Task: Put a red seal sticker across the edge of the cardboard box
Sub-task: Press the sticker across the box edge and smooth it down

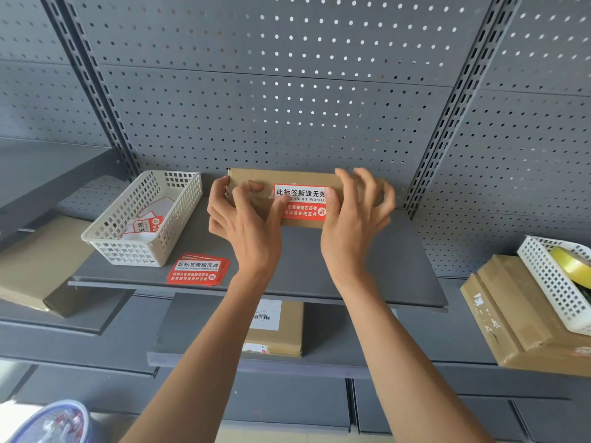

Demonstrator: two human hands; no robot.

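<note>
The red seal sticker (300, 202) lies folded over the front top edge of the cardboard box (249, 178), its upper half with black characters on a white band on the box's top face, its lower half on the front face. The box sits at the back edge of the grey shelf (399, 266), against the perforated back panel (287, 107), roughly midway along the shelf.

The left hand (243, 225) grips the box's left end, fingers curled over the top and side, while its thumb presses on the sticker's left edge. The right hand (351, 219) is spread wide, its thumb flat on the sticker's right edge and its other fingers arched over the box's right part; it holds nothing closed in its grasp.

Near the shelf's front edge, left of the left wrist, lies a small stack of red stickers (198, 269). Just behind it, at the left end of the shelf, stands a white basket (140, 231) with more stickers or backings inside. On the lower shelf another box with a barcode label (275, 327) shows between the forearms. At the far right, stacked cardboard boxes (518, 314) carry a second white basket (550, 282) holding a roll of yellow tape (572, 262).
</note>
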